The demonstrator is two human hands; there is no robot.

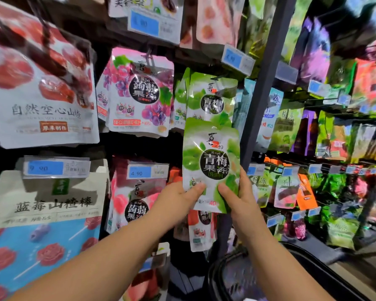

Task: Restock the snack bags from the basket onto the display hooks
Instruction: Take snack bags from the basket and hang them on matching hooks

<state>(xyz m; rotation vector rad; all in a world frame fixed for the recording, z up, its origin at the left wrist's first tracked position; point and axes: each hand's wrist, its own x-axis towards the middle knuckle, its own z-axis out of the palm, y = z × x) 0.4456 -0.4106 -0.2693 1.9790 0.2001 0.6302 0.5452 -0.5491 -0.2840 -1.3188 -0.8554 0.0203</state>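
Shelving (263, 94) hung with snack packs fills the view. Just below the matching hung green bags (211, 98), the green snack bag (211, 164) is held up, left hand (174, 203) and right hand (241, 198) each pinching a bottom corner, probably to leave its top free for the hook (217, 77).

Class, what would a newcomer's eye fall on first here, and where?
The green bag at centre stands out, held at its lower edge by the left hand and right hand, with matching bags hanging just above. A large red-and-white bag hangs at upper left.
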